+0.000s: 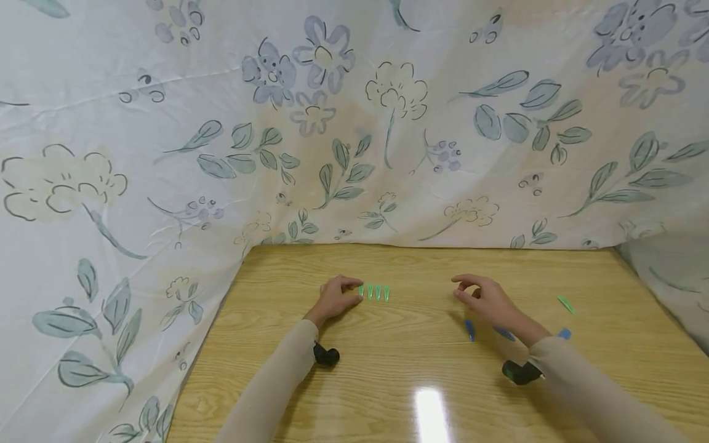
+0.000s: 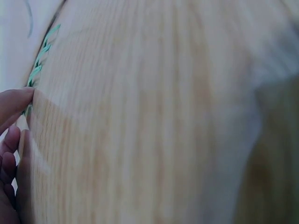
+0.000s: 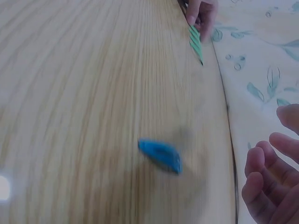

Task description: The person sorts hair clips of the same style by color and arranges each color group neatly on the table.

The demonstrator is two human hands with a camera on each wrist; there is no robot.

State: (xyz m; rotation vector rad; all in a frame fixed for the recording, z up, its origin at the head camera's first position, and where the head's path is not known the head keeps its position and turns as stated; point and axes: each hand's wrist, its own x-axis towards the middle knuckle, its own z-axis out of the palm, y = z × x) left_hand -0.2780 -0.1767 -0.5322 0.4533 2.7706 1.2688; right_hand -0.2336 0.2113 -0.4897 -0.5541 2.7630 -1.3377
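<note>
Several green hair clips [image 1: 378, 292] stand side by side in a short row on the wooden table. At the left end of this row, my left hand [image 1: 335, 298] has thumb and forefinger at the two ends of the outermost green hair clip [image 1: 361, 291], pinching it against the table. My right hand [image 1: 487, 300] hovers over the right half with loosely bent fingers and nothing between them. Below it lies a blue hair clip [image 1: 470, 330], which also shows as a blue clip [image 3: 160, 154] in the right wrist view. The forearm partly covers a second blue clip [image 1: 504, 333].
Farther right lie a single green hair clip [image 1: 565, 304] and a blue piece [image 1: 564, 333], partly behind the right sleeve. A floral cloth [image 1: 388, 154] hangs along the back and sides of the table [image 1: 376, 381]. Light glares near the front.
</note>
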